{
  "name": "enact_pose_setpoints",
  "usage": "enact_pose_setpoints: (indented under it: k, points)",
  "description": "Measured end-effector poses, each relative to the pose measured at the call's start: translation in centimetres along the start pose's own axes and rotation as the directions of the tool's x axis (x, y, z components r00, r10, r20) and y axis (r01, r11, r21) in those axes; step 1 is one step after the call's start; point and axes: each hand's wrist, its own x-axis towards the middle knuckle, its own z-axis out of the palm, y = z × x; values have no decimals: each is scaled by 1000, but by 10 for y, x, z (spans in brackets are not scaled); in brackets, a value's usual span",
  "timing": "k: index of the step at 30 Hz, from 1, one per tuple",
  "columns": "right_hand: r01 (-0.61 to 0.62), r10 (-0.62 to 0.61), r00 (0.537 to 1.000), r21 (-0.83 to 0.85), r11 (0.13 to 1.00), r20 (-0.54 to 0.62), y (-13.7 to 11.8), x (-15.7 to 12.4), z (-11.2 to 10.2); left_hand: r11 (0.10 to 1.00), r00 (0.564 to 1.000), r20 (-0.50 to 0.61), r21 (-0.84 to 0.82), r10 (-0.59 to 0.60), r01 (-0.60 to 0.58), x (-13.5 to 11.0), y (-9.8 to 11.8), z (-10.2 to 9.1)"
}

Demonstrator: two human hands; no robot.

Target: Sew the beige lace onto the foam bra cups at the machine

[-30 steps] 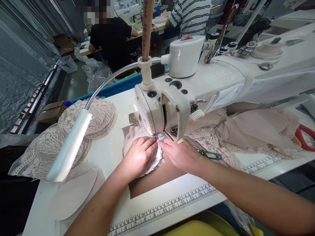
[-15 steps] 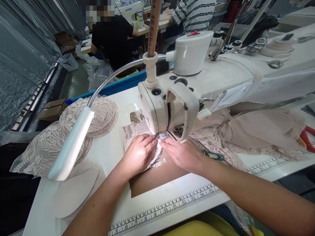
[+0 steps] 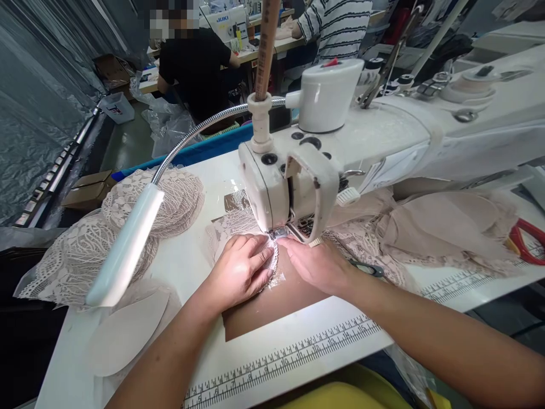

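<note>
A white sewing machine stands on the white table. A small pale lace piece lies under its presser foot on a brown plate. My left hand lies on the lace, fingers curled and pressed down on it just left of the foot. My right hand lies flat on the fabric at the right of the foot, fingertips close to the needle. The part of the lace beneath both hands is hidden.
A gooseneck lamp hangs over the left of the table above stacked lace pieces and foam cups. Beige fabric is heaped at right, with small snips and red-handled scissors. Two people sit at machines behind.
The lace piece has turned and slid under the foot, with less of it showing below my left hand. Both hands have shifted slightly with it, staying beside the foot.
</note>
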Motion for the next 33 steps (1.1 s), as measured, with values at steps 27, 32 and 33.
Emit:
enact_pose_setpoints:
  k: [27,32,33]
  points:
    - [218,-225,974,185,958,20,3,-9,2,970,981,43,-147,-188,193,2,7,-5]
    - [203,-200,979,215,955,-36,4,-9,4,941,974,53,-252,-220,226,2,6,-5]
    - [190,-183,982,223,956,-52,4,-9,3,933,972,51,-276,-227,233,3,6,-5]
